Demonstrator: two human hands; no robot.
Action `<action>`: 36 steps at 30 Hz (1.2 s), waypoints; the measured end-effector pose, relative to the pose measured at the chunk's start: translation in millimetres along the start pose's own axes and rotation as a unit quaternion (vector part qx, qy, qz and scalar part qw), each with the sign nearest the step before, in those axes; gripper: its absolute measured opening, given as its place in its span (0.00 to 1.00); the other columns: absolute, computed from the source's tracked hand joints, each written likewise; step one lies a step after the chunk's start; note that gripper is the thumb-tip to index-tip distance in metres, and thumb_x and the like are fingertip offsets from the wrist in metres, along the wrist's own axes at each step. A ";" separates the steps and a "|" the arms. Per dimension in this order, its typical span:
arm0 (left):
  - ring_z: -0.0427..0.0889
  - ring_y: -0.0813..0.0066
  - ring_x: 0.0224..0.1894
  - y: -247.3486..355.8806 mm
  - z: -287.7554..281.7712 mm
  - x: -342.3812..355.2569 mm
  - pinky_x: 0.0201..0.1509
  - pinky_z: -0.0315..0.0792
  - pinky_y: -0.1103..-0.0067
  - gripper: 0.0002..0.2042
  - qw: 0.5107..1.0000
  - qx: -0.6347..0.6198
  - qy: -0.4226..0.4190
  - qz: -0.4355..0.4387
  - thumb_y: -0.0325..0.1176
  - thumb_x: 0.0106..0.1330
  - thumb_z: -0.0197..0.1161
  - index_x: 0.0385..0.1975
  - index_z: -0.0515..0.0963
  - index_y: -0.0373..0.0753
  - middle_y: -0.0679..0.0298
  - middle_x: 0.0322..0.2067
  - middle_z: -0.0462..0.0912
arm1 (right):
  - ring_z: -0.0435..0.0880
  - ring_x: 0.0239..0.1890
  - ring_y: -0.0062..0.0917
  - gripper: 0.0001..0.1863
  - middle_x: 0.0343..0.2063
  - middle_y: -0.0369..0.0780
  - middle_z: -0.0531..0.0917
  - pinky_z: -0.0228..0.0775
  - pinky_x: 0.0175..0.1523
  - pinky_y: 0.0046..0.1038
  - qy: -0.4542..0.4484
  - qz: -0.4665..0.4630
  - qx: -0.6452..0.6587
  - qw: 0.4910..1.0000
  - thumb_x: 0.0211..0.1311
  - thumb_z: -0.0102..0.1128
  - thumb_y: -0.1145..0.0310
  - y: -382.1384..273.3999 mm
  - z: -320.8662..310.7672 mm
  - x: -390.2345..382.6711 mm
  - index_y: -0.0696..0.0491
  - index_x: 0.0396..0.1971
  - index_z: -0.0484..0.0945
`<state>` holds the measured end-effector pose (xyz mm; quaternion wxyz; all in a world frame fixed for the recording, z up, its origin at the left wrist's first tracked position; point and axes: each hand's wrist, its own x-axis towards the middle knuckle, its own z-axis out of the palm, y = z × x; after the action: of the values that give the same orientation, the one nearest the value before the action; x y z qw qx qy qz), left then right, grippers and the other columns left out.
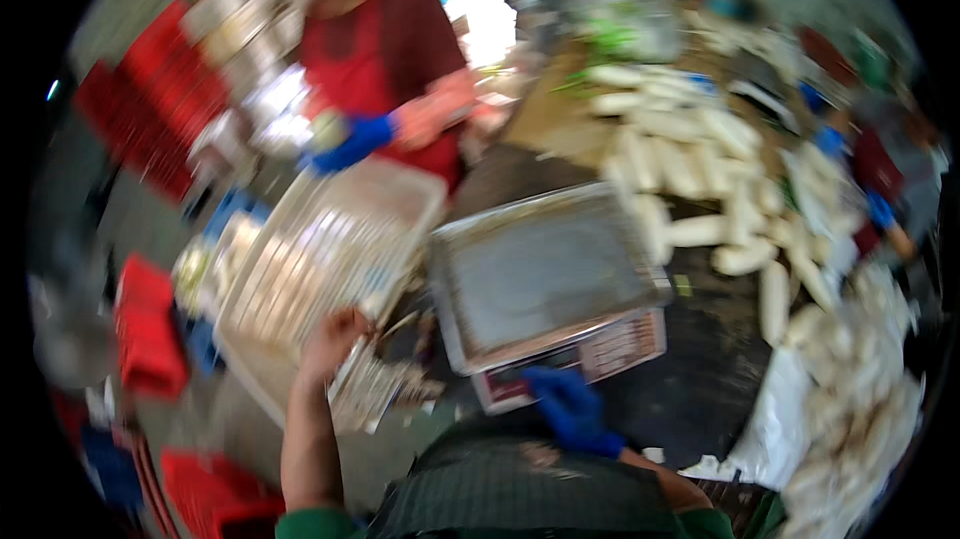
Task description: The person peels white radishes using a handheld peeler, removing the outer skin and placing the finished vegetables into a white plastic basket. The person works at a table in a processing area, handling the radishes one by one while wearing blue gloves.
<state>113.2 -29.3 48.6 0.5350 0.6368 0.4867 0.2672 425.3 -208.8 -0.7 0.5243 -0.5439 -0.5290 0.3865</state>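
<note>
My bare left hand is over the near right edge of a pale plastic crate, its fingers curled together. Blur hides whatever they may hold. Beside it lies a loose bundle of thin pale strips. My right hand, in a blue glove, has its fingers extended by the front of a weighing scale, holding nothing. On top of the scale sits a shallow rectangular metal tray, its grey bottom bare. Pale rows, smeared by motion, show inside the crate.
Many long white radishes are piled on the dark table at right, beside a plastic bag. Across from me, a person in a red apron holds a pale object in a blue glove. Red crates stand at left.
</note>
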 end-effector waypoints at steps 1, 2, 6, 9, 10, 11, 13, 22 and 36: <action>0.75 0.81 0.30 -3.4 -33.9 -1.2 0.35 0.69 0.82 0.08 0.998 -0.038 0.051 -0.009 0.32 0.63 0.53 0.26 0.73 0.35 0.64 0.24 0.78 | 0.76 0.42 0.24 0.13 0.38 0.41 0.78 0.68 0.48 0.25 0.004 0.019 -0.013 1.000 0.61 0.50 0.76 -7.0 3.0 -0.6 0.56 0.45 0.74; 0.76 0.79 0.28 -17.3 -68.5 -3.8 0.33 0.70 0.81 0.09 0.997 0.003 0.078 -0.016 0.34 0.63 0.54 0.25 0.73 0.35 0.64 0.24 0.79 | 0.76 0.41 0.23 0.13 0.38 0.40 0.78 0.68 0.47 0.25 0.017 0.034 -0.036 0.999 0.61 0.50 0.76 -14.0 8.5 -0.5 0.56 0.45 0.74; 0.78 0.78 0.28 -99.3 -161.1 -19.9 0.31 0.72 0.80 0.11 0.953 0.088 0.201 -0.211 0.36 0.57 0.58 0.25 0.75 0.33 0.63 0.22 0.79 | 0.76 0.39 0.22 0.11 0.39 0.41 0.78 0.69 0.40 0.23 0.046 0.143 0.060 0.987 0.60 0.48 0.77 -31.5 29.4 6.1 0.58 0.43 0.75; 0.81 0.62 0.32 -189.3 -194.9 -9.0 0.39 0.74 0.73 0.15 0.869 0.352 0.215 -0.273 0.40 0.51 0.59 0.31 0.78 0.32 0.51 0.27 0.81 | 0.76 0.37 0.22 0.11 0.39 0.42 0.79 0.69 0.37 0.22 0.067 0.152 0.074 0.983 0.60 0.48 0.77 -37.7 60.9 15.4 0.60 0.41 0.74; 0.80 0.54 0.36 -239.9 -202.7 -7.9 0.43 0.73 0.70 0.15 0.876 0.328 0.210 -0.285 0.39 0.50 0.58 0.30 0.79 0.33 0.48 0.30 0.80 | 0.77 0.37 0.21 0.11 0.40 0.42 0.79 0.69 0.37 0.22 0.068 0.158 0.067 0.983 0.60 0.47 0.77 -42.8 70.1 20.0 0.60 0.41 0.74; 0.81 0.57 0.35 -283.2 -201.1 -2.0 0.42 0.73 0.69 0.15 0.861 0.389 0.177 -0.277 0.42 0.49 0.59 0.31 0.80 0.37 0.52 0.30 0.82 | 0.77 0.35 0.21 0.11 0.40 0.43 0.79 0.70 0.36 0.22 0.055 0.148 0.056 0.986 0.60 0.47 0.77 -46.3 78.3 25.3 0.60 0.41 0.74; 0.79 0.55 0.41 -329.8 -183.1 12.4 0.48 0.71 0.69 0.17 0.851 0.409 0.144 -0.296 0.41 0.47 0.61 0.32 0.80 0.35 0.49 0.35 0.80 | 0.76 0.35 0.21 0.11 0.38 0.41 0.78 0.70 0.37 0.22 0.042 0.159 0.019 0.986 0.60 0.47 0.78 -60.8 94.7 35.5 0.60 0.41 0.75; 0.73 0.57 0.50 -387.9 -164.7 18.1 0.52 0.70 0.71 0.25 0.638 0.416 0.363 -0.538 0.34 0.58 0.57 0.54 0.61 0.32 0.50 0.53 0.66 | 0.76 0.31 0.20 0.10 0.33 0.40 0.79 0.67 0.37 0.21 0.073 0.188 -0.098 0.975 0.59 0.47 0.78 -69.7 128.1 53.0 0.59 0.39 0.75; 0.75 0.61 0.50 -355.3 -169.4 5.5 0.50 0.72 0.73 0.26 0.749 0.182 0.313 -0.556 0.38 0.49 0.65 0.48 0.68 0.34 0.53 0.49 0.73 | 0.78 0.34 0.25 0.11 0.31 0.41 0.81 0.68 0.41 0.24 -0.140 0.090 -0.243 0.956 0.54 0.54 0.78 -75.2 152.2 83.9 0.57 0.38 0.78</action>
<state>-149.1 30.6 -238.6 0.2811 0.2202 0.9340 0.0133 275.9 -110.2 61.1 0.2602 -0.6408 -0.6239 0.3639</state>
